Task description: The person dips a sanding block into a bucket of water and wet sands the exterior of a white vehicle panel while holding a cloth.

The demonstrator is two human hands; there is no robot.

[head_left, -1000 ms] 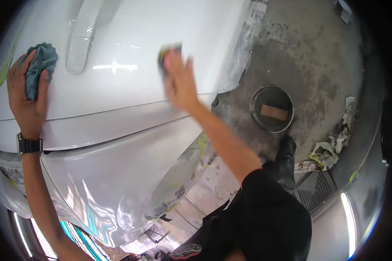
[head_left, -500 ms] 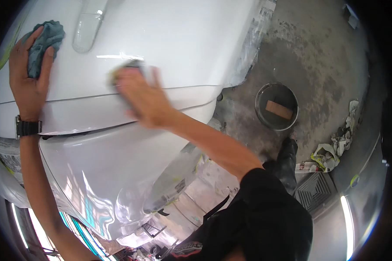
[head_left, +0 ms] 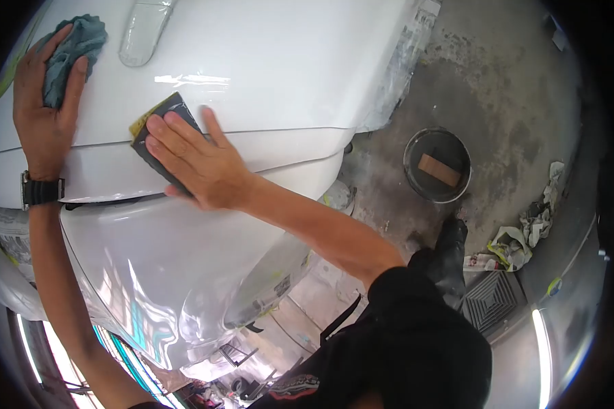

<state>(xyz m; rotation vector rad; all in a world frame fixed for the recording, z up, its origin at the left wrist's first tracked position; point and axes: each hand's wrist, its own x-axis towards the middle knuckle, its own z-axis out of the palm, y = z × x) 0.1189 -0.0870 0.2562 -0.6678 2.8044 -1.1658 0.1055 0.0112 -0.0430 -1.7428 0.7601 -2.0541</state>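
Observation:
My left hand (head_left: pixel 46 129), with a black watch (head_left: pixel 42 190) on its wrist, holds a crumpled blue-green cloth (head_left: pixel 75 56) against the white car body panel (head_left: pixel 273 61). To the right of it, my right hand (head_left: pixel 201 160) presses a dark sanding sheet with a yellowish pad edge (head_left: pixel 168 112) flat on the panel, just above a seam. The thumb of that hand sticks out to the side. A clear oblong recess or fitting (head_left: pixel 143 37) lies on the panel between the cloth and the top edge.
On the floor at the right stands a round black basin (head_left: pixel 409 153) with a brown block (head_left: pixel 439 170) in it. Crumpled paper (head_left: pixel 510 247) lies by a floor grate (head_left: pixel 492 300). Plastic and newspaper masking (head_left: pixel 397 78) covers the panel's right side.
My right hand has swept left and down across the panel with the sanding sheet. My left hand still holds the cloth; it and the whole scene sit slightly higher in view.

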